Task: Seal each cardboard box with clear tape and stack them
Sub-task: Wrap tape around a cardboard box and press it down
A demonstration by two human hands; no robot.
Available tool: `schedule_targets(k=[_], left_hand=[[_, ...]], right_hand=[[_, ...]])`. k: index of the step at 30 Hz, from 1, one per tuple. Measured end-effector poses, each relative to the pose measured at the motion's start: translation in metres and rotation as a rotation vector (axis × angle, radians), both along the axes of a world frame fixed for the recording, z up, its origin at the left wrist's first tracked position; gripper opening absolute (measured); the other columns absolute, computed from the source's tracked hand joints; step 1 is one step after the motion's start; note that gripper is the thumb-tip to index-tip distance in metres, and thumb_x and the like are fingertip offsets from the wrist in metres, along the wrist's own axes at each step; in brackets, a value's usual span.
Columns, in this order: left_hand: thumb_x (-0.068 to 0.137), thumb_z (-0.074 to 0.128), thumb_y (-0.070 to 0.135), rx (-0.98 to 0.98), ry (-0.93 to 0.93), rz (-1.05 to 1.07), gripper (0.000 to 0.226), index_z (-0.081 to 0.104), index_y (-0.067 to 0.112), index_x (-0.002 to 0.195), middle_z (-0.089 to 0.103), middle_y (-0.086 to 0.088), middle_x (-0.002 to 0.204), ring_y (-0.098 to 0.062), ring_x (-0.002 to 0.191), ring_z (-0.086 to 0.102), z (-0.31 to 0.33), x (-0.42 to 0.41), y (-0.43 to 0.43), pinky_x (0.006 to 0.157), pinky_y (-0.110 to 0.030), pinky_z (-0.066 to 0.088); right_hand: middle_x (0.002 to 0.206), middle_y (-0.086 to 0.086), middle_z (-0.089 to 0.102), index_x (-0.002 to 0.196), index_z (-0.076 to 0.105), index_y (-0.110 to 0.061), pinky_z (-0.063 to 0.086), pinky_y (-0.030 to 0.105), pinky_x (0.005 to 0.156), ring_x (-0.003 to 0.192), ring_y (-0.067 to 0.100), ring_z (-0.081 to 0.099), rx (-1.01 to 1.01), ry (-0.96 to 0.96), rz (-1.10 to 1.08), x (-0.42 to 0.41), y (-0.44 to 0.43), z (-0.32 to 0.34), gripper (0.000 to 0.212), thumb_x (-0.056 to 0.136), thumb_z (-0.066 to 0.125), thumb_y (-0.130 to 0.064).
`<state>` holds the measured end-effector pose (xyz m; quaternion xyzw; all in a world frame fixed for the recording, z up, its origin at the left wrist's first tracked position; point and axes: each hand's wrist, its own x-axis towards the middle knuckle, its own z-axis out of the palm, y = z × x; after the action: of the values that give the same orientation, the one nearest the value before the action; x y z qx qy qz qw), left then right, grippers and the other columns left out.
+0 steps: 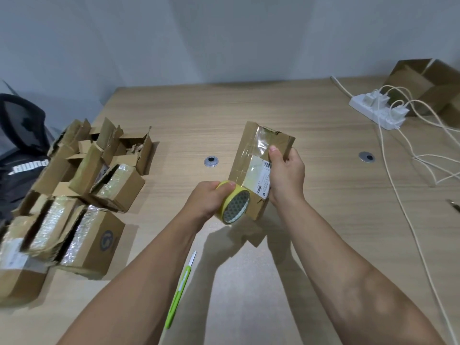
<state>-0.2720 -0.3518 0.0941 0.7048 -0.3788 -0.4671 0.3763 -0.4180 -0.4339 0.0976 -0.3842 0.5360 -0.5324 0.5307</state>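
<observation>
Brown flat cardboard box [251,170] held above wooden desk [311,135], right hand [286,175] clasping its right edge, thumb on glossy clear tape. Left hand [211,197] grips yellow-rimmed tape roll [234,205] against box's near end. Step: taping seam. Next, likely: cut with green utility knife [181,290], then stack box.

Box heap [82,185] left, cables [410,155] right.

Small battered brown box [251,155] is up in the air, tilted, shiny clear tape down its top, white label too. Yellow roll [234,205] touches its near end. Open boxes [82,195] piled far left.
</observation>
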Motion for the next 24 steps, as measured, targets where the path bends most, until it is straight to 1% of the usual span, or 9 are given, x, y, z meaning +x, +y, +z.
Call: schedule_targets(k=[4,7,9,11,13,15,17,21,24], left_hand=[[0.089,0.07,0.044,0.083,-0.065,-0.018,0.042,0.076,0.002,0.088,0.074,-0.013,0.081,-0.023,0.07,0.063,0.008,0.001,-0.008,0.073,-0.033,0.049],[0.085,0.072,0.047,0.134,-0.145,-0.002,0.049,0.075,-0.001,0.092,0.073,-0.015,0.086,-0.024,0.073,0.062,0.01,0.003,-0.012,0.069,-0.031,0.046],[0.084,0.072,0.052,0.09,-0.148,0.005,0.057,0.073,-0.005,0.09,0.072,-0.017,0.082,-0.024,0.07,0.062,0.007,0.003,-0.009,0.069,-0.032,0.045],[0.088,0.069,0.052,-0.001,-0.05,0.037,0.057,0.072,-0.005,0.088,0.071,-0.015,0.078,-0.021,0.068,0.06,0.006,0.001,-0.003,0.068,-0.03,0.046],[0.093,0.065,0.048,-0.1,0.093,0.045,0.046,0.074,0.002,0.091,0.072,-0.012,0.083,-0.018,0.073,0.063,0.003,-0.002,0.005,0.072,-0.028,0.049],[0.09,0.064,0.049,-0.172,0.195,0.036,0.044,0.073,0.006,0.095,0.071,-0.01,0.087,-0.017,0.079,0.063,-0.004,-0.001,0.012,0.079,-0.028,0.05],[0.084,0.06,0.05,-0.198,0.216,0.025,0.05,0.073,0.003,0.095,0.069,-0.009,0.086,-0.017,0.08,0.061,-0.007,0.0,0.017,0.081,-0.029,0.049],[0.093,0.066,0.041,-0.181,0.11,0.062,0.044,0.073,-0.002,0.09,0.067,-0.005,0.073,-0.009,0.064,0.058,-0.003,0.002,0.015,0.069,-0.024,0.046],[0.095,0.065,0.039,-0.131,0.034,0.068,0.05,0.069,-0.01,0.088,0.064,-0.008,0.069,-0.013,0.06,0.055,0.0,0.004,0.009,0.062,-0.025,0.044]], right_hand=[[0.089,0.003,0.074,0.074,0.066,-0.033,0.057,0.059,0.086,0.089,0.031,0.071,-0.009,-0.032,-0.013,0.002,0.001,-0.002,0.012,0.079,0.065,-0.044],[0.089,0.004,0.074,0.075,0.066,-0.033,0.058,0.059,0.084,0.092,0.035,0.071,-0.002,-0.053,-0.025,0.004,0.004,-0.004,0.012,0.078,0.065,-0.045],[0.089,0.003,0.074,0.075,0.066,-0.033,0.058,0.059,0.083,0.09,0.034,0.072,0.015,-0.082,-0.039,0.003,0.005,-0.003,0.01,0.081,0.066,-0.042],[0.089,0.005,0.074,0.078,0.065,-0.028,0.058,0.059,0.083,0.091,0.035,0.072,0.022,-0.119,-0.052,0.001,0.003,-0.001,0.011,0.086,0.065,-0.036],[0.09,0.006,0.073,0.083,0.064,-0.024,0.058,0.059,0.083,0.091,0.034,0.072,0.022,-0.142,-0.069,-0.003,-0.001,0.004,0.011,0.09,0.065,-0.032],[0.087,0.004,0.072,0.083,0.062,-0.022,0.059,0.058,0.084,0.086,0.029,0.072,0.019,-0.16,-0.084,-0.007,-0.008,0.009,0.012,0.092,0.065,-0.03],[0.085,0.002,0.071,0.082,0.063,-0.023,0.059,0.057,0.084,0.081,0.024,0.071,0.017,-0.16,-0.088,-0.01,-0.013,0.013,0.012,0.092,0.065,-0.03],[0.085,0.004,0.071,0.082,0.062,-0.021,0.06,0.057,0.082,0.079,0.024,0.071,0.042,-0.174,-0.108,-0.007,-0.01,0.008,0.014,0.094,0.065,-0.027],[0.085,0.004,0.071,0.08,0.062,-0.022,0.06,0.056,0.081,0.078,0.024,0.07,0.045,-0.176,-0.103,-0.006,-0.007,0.004,0.014,0.093,0.065,-0.027]])
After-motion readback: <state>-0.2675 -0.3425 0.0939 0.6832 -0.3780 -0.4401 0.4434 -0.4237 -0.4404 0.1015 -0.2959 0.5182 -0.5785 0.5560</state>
